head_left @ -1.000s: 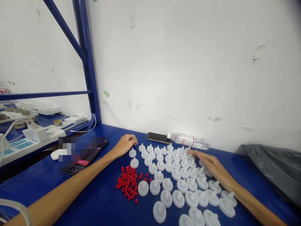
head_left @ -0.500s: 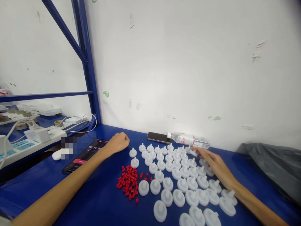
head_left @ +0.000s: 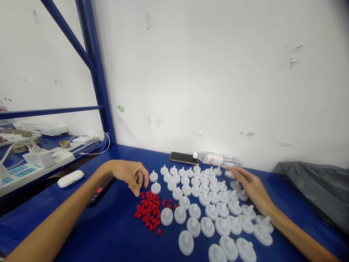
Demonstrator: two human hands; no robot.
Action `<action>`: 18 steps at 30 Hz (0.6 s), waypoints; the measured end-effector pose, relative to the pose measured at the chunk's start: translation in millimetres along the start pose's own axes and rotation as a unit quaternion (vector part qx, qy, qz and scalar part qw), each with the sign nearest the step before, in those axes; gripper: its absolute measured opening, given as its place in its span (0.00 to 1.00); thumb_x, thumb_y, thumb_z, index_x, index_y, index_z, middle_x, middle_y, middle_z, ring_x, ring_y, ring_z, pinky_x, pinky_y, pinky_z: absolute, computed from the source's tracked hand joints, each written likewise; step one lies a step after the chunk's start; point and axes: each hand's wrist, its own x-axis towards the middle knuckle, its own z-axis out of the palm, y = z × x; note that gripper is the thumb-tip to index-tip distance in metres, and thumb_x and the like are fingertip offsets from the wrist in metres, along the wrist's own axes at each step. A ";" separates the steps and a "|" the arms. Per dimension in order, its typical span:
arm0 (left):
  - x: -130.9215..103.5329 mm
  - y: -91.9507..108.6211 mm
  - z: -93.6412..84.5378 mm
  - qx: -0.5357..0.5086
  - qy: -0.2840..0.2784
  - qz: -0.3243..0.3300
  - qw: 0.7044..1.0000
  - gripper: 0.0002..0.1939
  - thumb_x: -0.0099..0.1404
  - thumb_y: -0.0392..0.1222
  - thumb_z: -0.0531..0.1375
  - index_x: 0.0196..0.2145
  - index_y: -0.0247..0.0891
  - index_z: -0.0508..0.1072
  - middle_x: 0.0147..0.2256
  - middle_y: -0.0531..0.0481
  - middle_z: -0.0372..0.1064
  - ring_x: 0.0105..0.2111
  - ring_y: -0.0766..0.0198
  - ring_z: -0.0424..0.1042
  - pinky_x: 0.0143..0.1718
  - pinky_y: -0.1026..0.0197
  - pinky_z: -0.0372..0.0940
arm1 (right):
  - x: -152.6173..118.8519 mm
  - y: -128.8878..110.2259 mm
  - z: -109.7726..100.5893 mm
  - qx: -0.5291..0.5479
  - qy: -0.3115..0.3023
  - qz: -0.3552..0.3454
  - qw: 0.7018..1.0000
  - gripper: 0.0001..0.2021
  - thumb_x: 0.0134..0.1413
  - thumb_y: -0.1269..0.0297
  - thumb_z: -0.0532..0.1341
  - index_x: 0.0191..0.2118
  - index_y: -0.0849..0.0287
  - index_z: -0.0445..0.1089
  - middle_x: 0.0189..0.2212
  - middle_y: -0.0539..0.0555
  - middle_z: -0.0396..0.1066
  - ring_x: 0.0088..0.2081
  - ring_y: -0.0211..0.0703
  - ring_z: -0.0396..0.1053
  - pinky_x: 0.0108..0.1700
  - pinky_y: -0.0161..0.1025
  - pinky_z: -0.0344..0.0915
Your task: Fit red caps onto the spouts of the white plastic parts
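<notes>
- Landmark: the pile of red caps [head_left: 149, 209], lying loose on the blue tabletop [head_left: 117, 236].
- The white discs [head_left: 204, 199] spread from just beyond the pile to well right of it, mostly stem up, in loose, uneven rows.
- How far along: no red cap shows on any stem in plain view, so judging by that, no red cap and disc have been joined. The caps lie heaped, with a few strays just right of the pile and one just on its near side.
- The left hand [head_left: 129, 172] hangs at the far-left edge of the pile, wrist bent, palm downward. Its thumb and fingers are curled and parted, with nothing visible between them; whether the thumb touches a cap I cannot tell.
- The right hand [head_left: 248, 185] is beyond and well right of the pile, reaching in low over the discs, its fingers stretched forward and close together.
- Its fingertips are at one disc [head_left: 229, 175] on the far-right side of the group. They hide that disc's stem, so I cannot tell whether they grip it or merely rest there.
- Beyond the pile, to the right, lie a phone [head_left: 183, 158] and a bottle [head_left: 214, 159].
</notes>
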 end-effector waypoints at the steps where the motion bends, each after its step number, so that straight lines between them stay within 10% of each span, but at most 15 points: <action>1: 3.1 0.2 2.2 -0.004 0.000 0.009 1.000 0.25 0.44 0.49 0.80 0.39 0.40 0.82 0.30 0.53 0.80 0.27 0.64 0.74 0.28 0.66 0.64 | 0.2 -0.4 0.0 0.000 0.001 -0.003 1.000 0.26 0.52 0.37 0.64 0.44 0.53 0.83 0.52 0.56 0.81 0.60 0.63 0.73 0.62 0.51 0.68; 12: 3.3 7.3 8.4 -0.010 0.035 0.089 0.995 0.15 0.54 0.53 0.75 0.33 0.39 0.85 0.25 0.52 0.75 0.22 0.69 0.62 0.22 0.67 0.54 | -0.7 4.6 0.4 -0.004 0.029 -0.034 0.999 0.23 0.53 0.39 0.66 0.41 0.54 0.81 0.48 0.57 0.83 0.53 0.60 0.79 0.55 0.48 0.75; 18: -2.4 24.2 7.4 -0.088 0.191 0.151 0.966 0.18 0.62 0.56 0.70 0.37 0.38 0.80 0.32 0.50 0.76 0.22 0.71 0.64 0.20 0.68 0.50 | -0.1 -4.5 -6.9 -0.042 0.079 -0.074 0.993 0.24 0.57 0.39 0.65 0.47 0.54 0.78 0.47 0.59 0.82 0.45 0.58 0.81 0.46 0.48 0.77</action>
